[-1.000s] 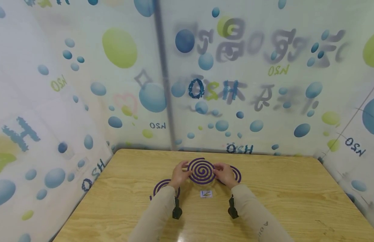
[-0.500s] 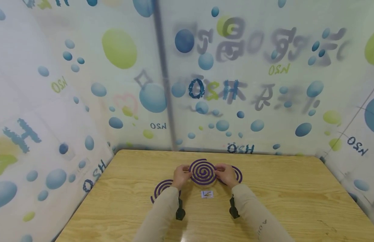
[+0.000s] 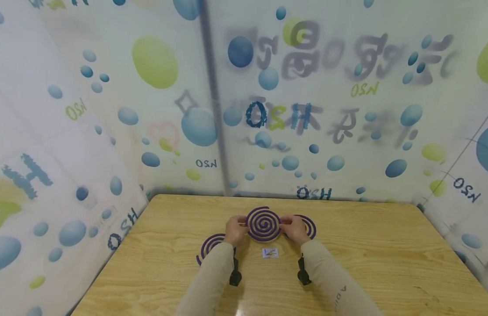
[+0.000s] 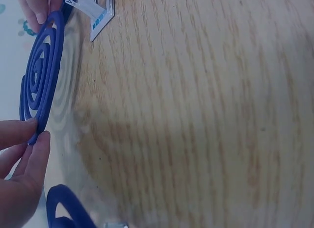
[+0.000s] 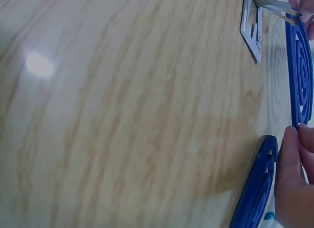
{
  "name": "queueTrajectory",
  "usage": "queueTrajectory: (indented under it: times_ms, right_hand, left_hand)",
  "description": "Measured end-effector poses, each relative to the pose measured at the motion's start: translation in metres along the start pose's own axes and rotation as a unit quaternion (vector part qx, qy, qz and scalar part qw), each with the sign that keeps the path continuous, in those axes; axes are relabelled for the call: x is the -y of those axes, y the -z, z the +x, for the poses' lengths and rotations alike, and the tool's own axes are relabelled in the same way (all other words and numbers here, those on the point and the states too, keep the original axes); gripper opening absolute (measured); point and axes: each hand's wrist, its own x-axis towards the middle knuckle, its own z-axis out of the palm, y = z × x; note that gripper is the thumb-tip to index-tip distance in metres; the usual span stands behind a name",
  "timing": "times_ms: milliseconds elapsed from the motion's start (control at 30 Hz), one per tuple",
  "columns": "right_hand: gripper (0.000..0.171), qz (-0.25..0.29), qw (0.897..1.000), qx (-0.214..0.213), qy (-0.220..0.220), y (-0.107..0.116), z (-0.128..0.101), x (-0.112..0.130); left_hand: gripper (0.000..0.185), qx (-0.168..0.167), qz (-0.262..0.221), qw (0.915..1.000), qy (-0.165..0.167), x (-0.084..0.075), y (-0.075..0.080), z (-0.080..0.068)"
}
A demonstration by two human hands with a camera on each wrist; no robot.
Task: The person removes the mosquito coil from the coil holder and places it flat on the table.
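A purple-blue mosquito coil (image 3: 264, 224) is held face-on between the two hands, above the table. My left hand (image 3: 236, 230) pinches its left edge between thumb and fingers. On the opposite edge, the right hand (image 3: 294, 229) has the same kind of pinch. Below the coil lies a small metal coil stand (image 3: 270, 253); in the right wrist view this stand (image 5: 253, 32) shows a bent-up tongue. A second coil (image 3: 203, 251) is by the left forearm, partly hidden by it. The third coil (image 3: 314, 229) is behind the right hand, which covers its left part.
The wooden table (image 3: 366, 263) meets a pale curtain (image 3: 326, 175) printed with blue and green dots at the back and sides. Dark wrist cameras (image 3: 235, 276) hang beneath both wrists. A bit of metal (image 4: 117, 225) shows beside the left coil in the left wrist view.
The left hand's fingers have shifted slightly at the coil's edge. Otherwise both hands and the held coil stay nearly in place.
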Motion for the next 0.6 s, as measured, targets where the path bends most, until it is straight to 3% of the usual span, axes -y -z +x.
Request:
queueTrajectory:
  times_ms: [267,600]
  right_hand:
    - [0.023,-0.016,1.000,-0.009,0.002,0.0001,-0.0007,-0.0010]
    - [0.024,-0.023,1.000,-0.012,-0.001,0.0005,-0.0007,-0.0025]
  left_hand:
    - [0.032,0.006,0.003,0.9999,-0.013,0.0002,0.0004,0.0012]
    - [0.032,0.005,0.001,0.9998,0.021,0.0023,-0.0020,0.0030]
